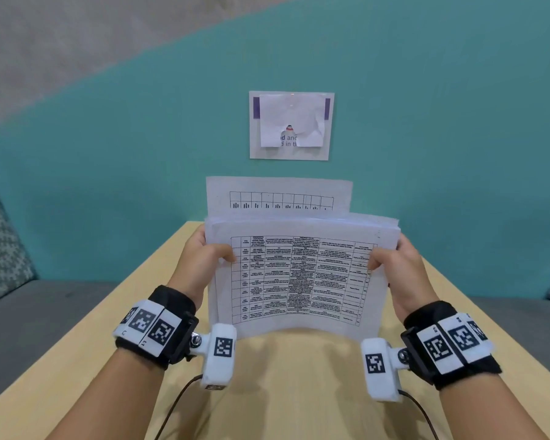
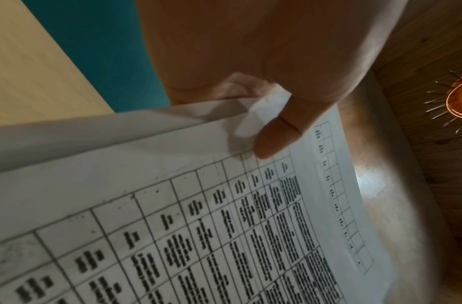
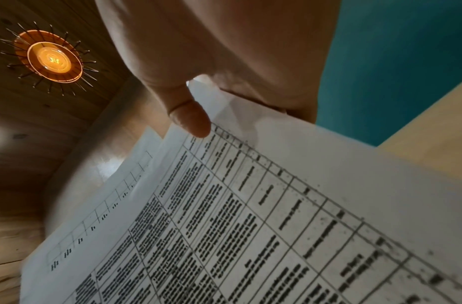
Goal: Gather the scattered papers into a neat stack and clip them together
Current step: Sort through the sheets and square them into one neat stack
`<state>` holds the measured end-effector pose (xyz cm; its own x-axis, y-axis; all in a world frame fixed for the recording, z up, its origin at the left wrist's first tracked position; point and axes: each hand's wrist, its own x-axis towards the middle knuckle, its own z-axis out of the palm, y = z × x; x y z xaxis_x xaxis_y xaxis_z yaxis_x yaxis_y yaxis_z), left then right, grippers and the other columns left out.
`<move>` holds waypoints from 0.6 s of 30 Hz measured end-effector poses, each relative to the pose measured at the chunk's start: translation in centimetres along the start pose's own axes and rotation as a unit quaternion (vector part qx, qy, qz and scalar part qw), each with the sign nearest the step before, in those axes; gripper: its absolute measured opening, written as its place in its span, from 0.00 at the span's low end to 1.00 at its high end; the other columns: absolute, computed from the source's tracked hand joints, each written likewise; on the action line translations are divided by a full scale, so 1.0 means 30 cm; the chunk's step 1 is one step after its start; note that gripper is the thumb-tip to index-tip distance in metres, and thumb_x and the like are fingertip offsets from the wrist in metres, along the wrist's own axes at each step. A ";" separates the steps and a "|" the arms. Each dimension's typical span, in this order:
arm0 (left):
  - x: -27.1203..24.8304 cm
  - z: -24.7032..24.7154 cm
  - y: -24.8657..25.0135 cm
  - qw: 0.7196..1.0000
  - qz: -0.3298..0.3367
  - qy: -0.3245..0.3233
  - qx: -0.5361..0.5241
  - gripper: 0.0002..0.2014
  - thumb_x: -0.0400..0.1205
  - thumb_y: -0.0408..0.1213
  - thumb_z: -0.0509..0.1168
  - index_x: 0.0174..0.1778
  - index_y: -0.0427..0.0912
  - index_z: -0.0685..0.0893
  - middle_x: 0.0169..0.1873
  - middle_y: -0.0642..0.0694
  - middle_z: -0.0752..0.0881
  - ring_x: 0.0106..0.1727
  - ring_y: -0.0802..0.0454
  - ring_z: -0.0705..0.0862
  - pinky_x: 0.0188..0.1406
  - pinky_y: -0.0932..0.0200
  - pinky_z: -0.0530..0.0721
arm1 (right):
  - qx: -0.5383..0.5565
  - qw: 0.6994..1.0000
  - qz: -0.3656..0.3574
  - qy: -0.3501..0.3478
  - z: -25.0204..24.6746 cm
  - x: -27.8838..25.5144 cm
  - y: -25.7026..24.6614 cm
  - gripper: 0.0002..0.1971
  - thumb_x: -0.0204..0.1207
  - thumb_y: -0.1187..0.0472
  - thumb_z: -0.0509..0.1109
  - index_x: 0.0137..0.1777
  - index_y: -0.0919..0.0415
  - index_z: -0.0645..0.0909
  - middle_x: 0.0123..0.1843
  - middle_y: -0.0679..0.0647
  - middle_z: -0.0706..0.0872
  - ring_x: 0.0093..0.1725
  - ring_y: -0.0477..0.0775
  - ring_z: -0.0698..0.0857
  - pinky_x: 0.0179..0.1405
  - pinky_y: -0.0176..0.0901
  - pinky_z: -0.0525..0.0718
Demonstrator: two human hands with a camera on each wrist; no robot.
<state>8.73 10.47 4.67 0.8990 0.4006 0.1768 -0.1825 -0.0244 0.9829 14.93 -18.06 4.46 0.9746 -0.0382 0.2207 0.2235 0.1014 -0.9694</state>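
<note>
A bundle of white papers (image 1: 299,274) printed with tables stands upright above the wooden table (image 1: 283,376), its lower edge lifted off the top. One sheet at the back (image 1: 278,193) sticks up higher than the others. My left hand (image 1: 205,255) grips the bundle's left edge, thumb on the front sheet (image 2: 224,205). My right hand (image 1: 394,262) grips the right edge the same way, thumb on the front sheet (image 3: 276,205). No clip shows in any view.
A sign with a crumpled white sheet over it (image 1: 291,125) hangs on the teal wall beyond the table's far edge. Grey seating (image 1: 29,312) runs along both sides of the table. A ceiling lamp (image 3: 49,56) glows overhead.
</note>
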 end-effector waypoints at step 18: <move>0.006 0.018 -0.032 1.000 -0.021 -0.013 0.013 0.24 0.80 0.16 0.63 0.69 0.42 0.81 0.60 0.42 0.92 0.61 0.39 0.90 0.53 0.45 0.88 | -0.016 0.998 0.029 -0.046 -0.003 -0.006 0.057 0.18 0.78 0.78 0.68 0.61 0.58 0.84 0.55 0.55 0.93 0.57 0.60 0.91 0.59 0.60 0.87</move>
<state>9.30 10.08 3.78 0.9158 0.3780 0.1355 -0.1333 -0.0321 0.9906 15.13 -17.96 2.76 0.9835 0.0575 0.1715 0.1674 0.0694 -0.9834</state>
